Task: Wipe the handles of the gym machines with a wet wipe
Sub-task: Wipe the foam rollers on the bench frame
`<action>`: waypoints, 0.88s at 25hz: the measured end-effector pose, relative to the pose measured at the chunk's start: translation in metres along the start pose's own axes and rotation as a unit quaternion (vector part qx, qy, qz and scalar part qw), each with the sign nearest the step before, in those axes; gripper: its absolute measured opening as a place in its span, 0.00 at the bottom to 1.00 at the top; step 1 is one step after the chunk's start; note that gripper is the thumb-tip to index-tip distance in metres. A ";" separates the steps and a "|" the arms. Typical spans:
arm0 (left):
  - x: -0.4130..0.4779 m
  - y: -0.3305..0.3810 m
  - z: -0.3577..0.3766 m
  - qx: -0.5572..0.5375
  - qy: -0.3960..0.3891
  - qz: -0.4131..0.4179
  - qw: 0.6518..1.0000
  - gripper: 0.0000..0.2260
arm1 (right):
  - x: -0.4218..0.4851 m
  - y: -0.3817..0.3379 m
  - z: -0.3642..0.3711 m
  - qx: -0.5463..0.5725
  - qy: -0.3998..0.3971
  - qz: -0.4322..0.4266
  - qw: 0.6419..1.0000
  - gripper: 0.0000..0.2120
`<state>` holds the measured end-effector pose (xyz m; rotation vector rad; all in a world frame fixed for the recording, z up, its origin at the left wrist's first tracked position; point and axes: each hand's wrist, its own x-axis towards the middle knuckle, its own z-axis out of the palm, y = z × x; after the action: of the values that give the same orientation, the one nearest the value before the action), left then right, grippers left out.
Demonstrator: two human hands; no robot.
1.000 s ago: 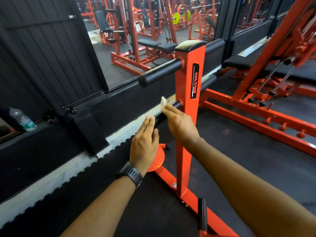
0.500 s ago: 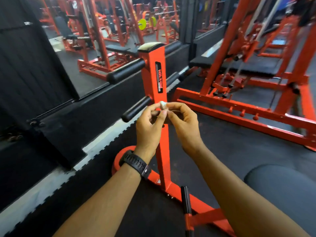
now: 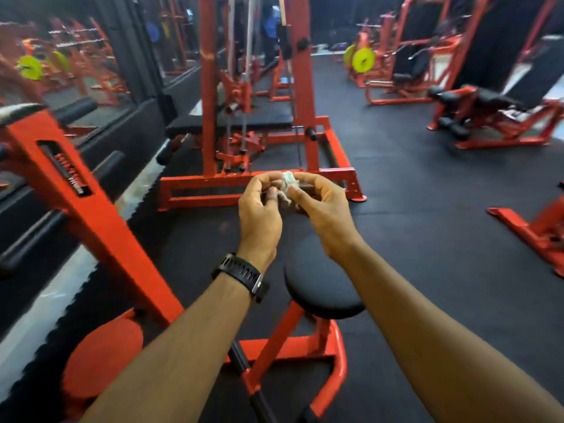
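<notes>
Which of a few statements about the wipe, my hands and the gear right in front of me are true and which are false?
1. The left hand and the right hand both pinch the crumpled wet wipe. True.
2. The wet wipe is rubbing along a machine handle. False: it is held up in the air between the fingertips and touches no machine.
3. A black watch is strapped on the left wrist. True.
4. The round seat below the forearms is yellow. False: its pad is black, on an orange-red frame.
</notes>
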<state>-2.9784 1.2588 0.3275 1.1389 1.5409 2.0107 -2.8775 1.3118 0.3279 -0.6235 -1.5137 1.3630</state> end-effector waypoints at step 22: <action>-0.030 0.004 0.427 0.008 0.058 0.003 0.998 0.05 | 0.103 -0.033 -0.423 -0.024 -0.029 -0.049 0.998 0.10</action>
<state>-2.6294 1.5059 0.3532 1.0500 1.6143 2.1049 -2.5354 1.5819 0.3506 -0.5370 -1.6066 1.2829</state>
